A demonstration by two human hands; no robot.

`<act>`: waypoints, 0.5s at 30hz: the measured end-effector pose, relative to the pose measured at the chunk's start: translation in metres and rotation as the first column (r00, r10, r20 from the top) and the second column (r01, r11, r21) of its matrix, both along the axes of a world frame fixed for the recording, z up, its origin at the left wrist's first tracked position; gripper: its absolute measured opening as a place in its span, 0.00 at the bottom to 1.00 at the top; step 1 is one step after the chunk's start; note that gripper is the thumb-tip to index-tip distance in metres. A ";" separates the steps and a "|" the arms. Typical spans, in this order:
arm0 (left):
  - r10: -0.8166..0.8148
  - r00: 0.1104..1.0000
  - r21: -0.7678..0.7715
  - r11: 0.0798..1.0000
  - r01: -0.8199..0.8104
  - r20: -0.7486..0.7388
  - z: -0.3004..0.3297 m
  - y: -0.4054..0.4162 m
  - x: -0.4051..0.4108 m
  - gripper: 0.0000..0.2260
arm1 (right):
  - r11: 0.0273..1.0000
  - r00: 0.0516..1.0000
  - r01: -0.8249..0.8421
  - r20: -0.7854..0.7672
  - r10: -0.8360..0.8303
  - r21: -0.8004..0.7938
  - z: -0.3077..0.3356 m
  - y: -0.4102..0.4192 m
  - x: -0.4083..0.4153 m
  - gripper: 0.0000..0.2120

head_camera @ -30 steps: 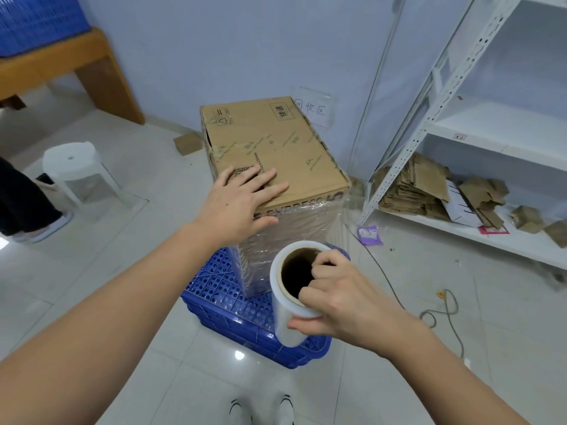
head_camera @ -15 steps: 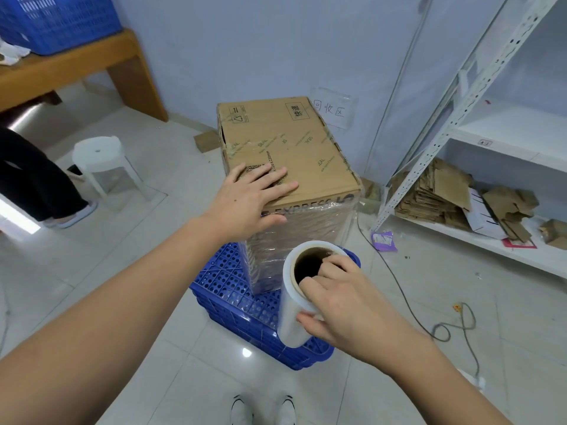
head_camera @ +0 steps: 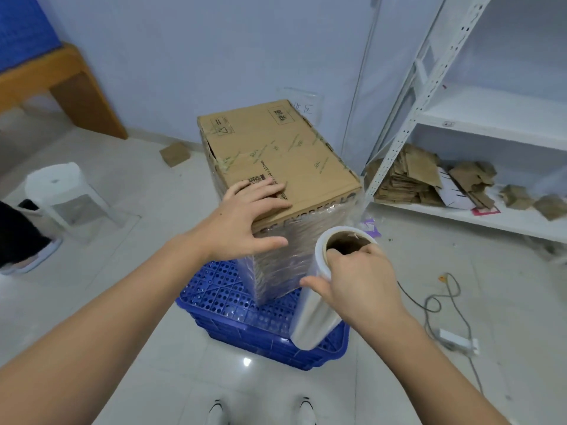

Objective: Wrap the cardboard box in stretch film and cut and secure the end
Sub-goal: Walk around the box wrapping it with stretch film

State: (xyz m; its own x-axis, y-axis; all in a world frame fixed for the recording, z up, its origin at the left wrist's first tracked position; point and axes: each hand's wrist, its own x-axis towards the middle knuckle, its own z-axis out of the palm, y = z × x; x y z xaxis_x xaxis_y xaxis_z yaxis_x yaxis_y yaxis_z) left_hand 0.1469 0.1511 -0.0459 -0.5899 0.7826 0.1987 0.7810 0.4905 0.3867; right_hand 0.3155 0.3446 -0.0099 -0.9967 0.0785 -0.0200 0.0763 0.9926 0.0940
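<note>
A tall brown cardboard box [head_camera: 288, 148] stands upright on an upturned blue plastic crate [head_camera: 233, 299]. Clear stretch film covers its sides, and the top is bare cardboard. My left hand [head_camera: 245, 222] lies flat on the box's near top corner, fingers spread, thumb down over the front edge. My right hand [head_camera: 359, 280] grips the upper end of a roll of stretch film [head_camera: 316, 305] with a cardboard core, held tilted just right of the box's near side. A sheet of film runs from the roll up to the box's right corner [head_camera: 357, 207].
A white metal shelf unit [head_camera: 429, 75] with flattened cardboard scraps [head_camera: 411, 176] stands at right. A power strip and cable [head_camera: 454, 338] lie on the tiled floor at right. A white plastic stool [head_camera: 61, 191] and another person's leg stand at left, a wooden bench [head_camera: 76, 78] behind.
My right hand has carried the roll to the right, around the box's near right side, and tilted it. My left hand stays on the box top. The view has shifted right.
</note>
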 end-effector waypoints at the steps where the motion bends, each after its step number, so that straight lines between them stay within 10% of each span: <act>1: -0.074 0.997 -0.060 0.996 0.073 -0.014 0.002 -0.008 -0.006 0.36 | 1.000 1.000 0.021 0.016 -0.020 -0.020 0.000 -0.002 -0.002 0.25; 7: -0.295 0.944 -0.353 0.907 0.228 -0.149 0.010 -0.024 -0.043 0.47 | 0.991 0.996 0.083 0.022 -0.081 -0.106 -0.005 -0.019 -0.004 0.21; 15: -0.333 0.902 -0.423 0.884 0.197 -0.276 0.010 0.005 -0.043 0.48 | 0.969 0.969 -0.244 0.033 0.245 -0.018 0.000 -0.040 0.008 0.22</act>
State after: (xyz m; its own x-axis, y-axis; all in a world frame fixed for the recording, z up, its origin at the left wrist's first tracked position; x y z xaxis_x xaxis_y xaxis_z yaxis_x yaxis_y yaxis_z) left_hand 0.1034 0.1559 -0.0359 -0.3010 0.9536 0.0029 0.9497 0.3000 -0.0896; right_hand 0.3230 0.3042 -0.0103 -0.9843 -0.1683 -0.0540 -0.1722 0.9819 0.0785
